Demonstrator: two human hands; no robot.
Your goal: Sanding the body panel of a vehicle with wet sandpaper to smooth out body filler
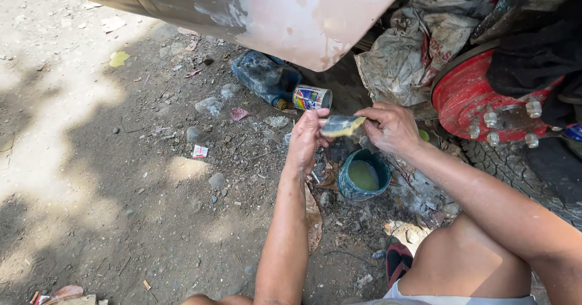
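My left hand (306,140) and my right hand (391,128) both grip a small flat scraper (341,125) smeared with yellowish putty, one hand at each end. They hold it just above a small round teal container (362,176) of greenish-yellow paste that stands on the dirt. A vehicle body panel (291,14) with a pale patch of filler hangs overhead at the top of the view.
A multicoloured tin can (311,97) lies on its side beside a dark blue plastic jug (264,76). A red wheel hub (485,99) with lug studs and a tyre sit at right, with crumpled sacks (418,44) behind. Stones and litter dot the dirt ground.
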